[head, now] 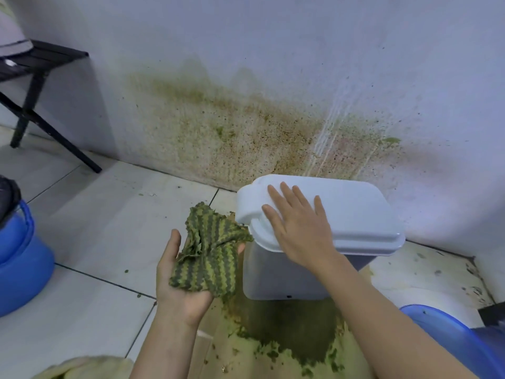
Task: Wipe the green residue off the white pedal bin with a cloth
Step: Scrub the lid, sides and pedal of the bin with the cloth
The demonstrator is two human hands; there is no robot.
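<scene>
White pedal bin (pixel 287 277) stands close to stained wall (pixel 246 127), lid's long side running left-right. Right hand (pixel 297 228) lies flat on lid, fingers straight. Left hand (pixel 177 274) palm-up and relaxed, carrying soiled cloth (pixel 210 258) just left of bin, nearer its left face. Open floor (pixel 103 214) leftward; green sludge (pixel 295 337) in front.

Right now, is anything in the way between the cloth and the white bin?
Nothing visible stands between them. The left hand carries the cloth on its palm right beside the bin, the cloth's edge close to the rim of the lid. The right hand lies flat on the lid, covering only that patch.
</scene>
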